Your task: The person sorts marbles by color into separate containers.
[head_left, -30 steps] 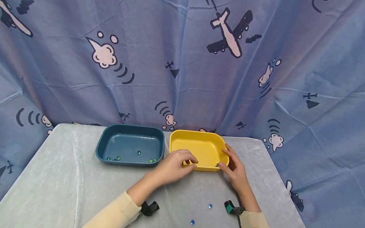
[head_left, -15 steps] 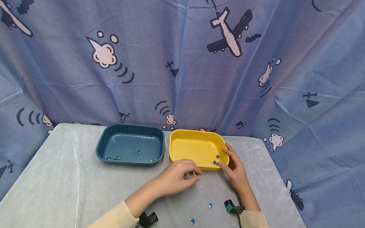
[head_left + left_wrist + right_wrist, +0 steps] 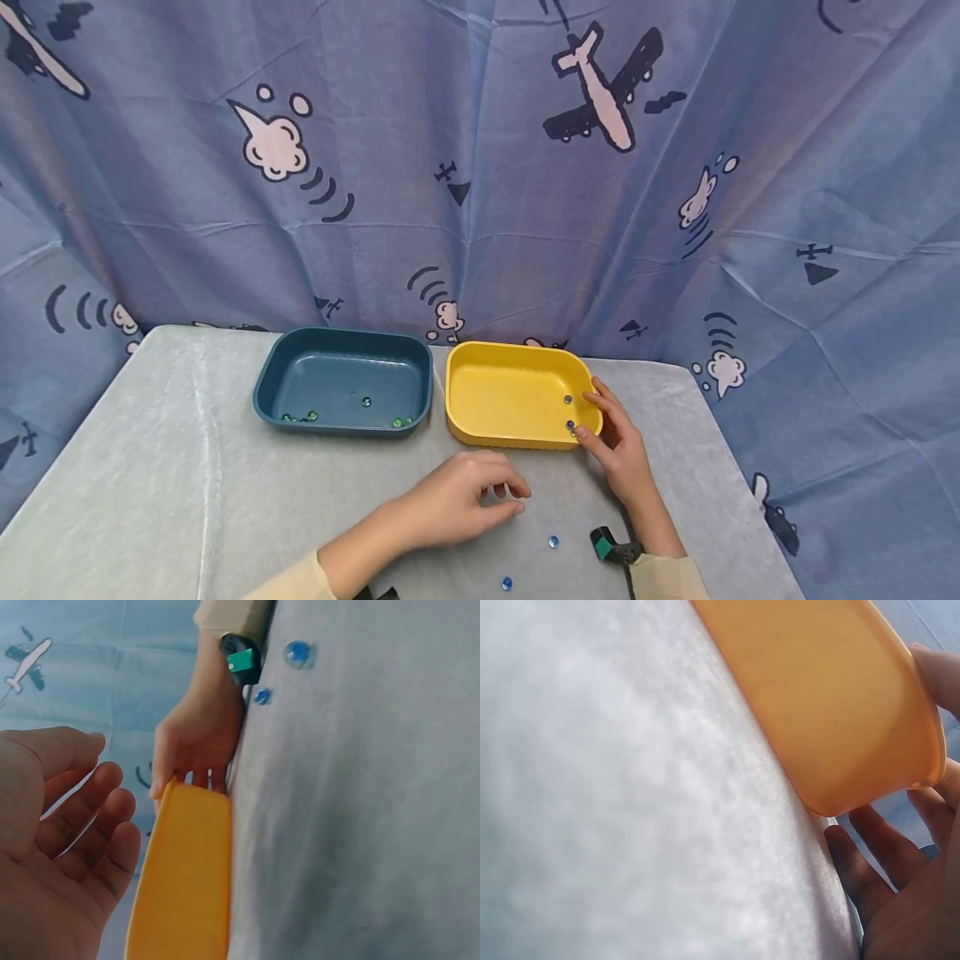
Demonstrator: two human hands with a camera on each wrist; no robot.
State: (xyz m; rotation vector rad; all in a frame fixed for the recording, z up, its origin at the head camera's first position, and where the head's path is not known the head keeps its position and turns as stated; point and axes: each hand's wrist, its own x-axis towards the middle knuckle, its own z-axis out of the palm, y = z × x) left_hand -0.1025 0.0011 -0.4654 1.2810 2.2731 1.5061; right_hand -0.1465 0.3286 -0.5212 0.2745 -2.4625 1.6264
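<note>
My left hand [image 3: 472, 500] hovers over the table in front of the yellow tray [image 3: 517, 392], its fingers loosely bent and nothing between them. The right hand [image 3: 618, 446] grips the tray's right end. In the right wrist view its thumb [image 3: 939, 675] lies at the rim and its other fingers are at the outer wall. Small blue glass beads [image 3: 567, 400] lie inside the tray near the right thumb, one partly hidden by it. Two more blue glass beads rest on the table, one nearer the right wrist [image 3: 553, 542] and another at the front [image 3: 507, 583].
Left of the yellow tray stands a dark teal tray [image 3: 337, 375] with several green glass beads [image 3: 312, 415] in it. Pale grey cloth [image 3: 150, 467] covers the table. A blue curtain [image 3: 375, 167] with printed planes hangs behind.
My left hand has drawn back from over the yellow tray towards the front of the table. Blue beads have come into view inside the tray and shifted slightly. The right hand stays put.
</note>
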